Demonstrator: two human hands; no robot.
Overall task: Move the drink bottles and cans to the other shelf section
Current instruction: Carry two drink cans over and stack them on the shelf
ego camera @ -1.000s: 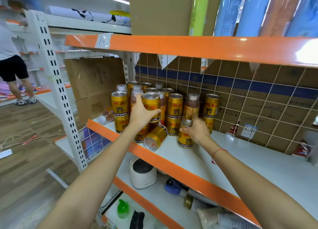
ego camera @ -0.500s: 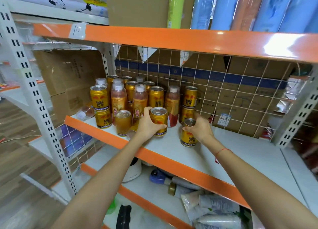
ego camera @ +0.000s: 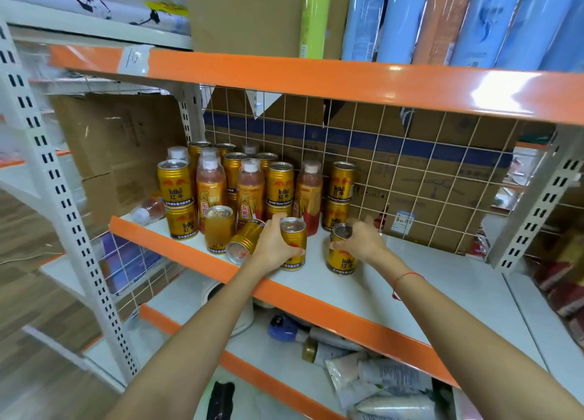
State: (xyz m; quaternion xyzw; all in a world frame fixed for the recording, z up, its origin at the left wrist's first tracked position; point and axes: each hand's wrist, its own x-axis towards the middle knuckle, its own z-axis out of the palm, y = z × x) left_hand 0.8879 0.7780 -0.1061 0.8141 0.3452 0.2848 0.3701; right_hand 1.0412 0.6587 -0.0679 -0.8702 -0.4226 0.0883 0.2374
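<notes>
In the head view, the left hand [ego camera: 274, 244] is wrapped around an upright gold can [ego camera: 294, 244] near the front edge of the white shelf [ego camera: 420, 271], so it is grasping this can. The right hand [ego camera: 360, 241] grips a second gold can [ego camera: 342, 252] just beside it, with the fingers curled over its top rim. Both cans stand on the shelf board, at the right border of the drink cluster [ego camera: 252, 189], which fills the left part of the shelf with stacked cans and bottles.

A tipped can [ego camera: 244, 241] lies on its side, touching the left hand. I think the left can should rise straight up first, so that the lying one does not roll toward the orange edge [ego camera: 202, 255]. The grip on the right can looks shallow, from above; a lower hold around the body would be safer. The bare right part of the shelf seems a likely place to put them, though I cannot be sure which section is meant.
</notes>
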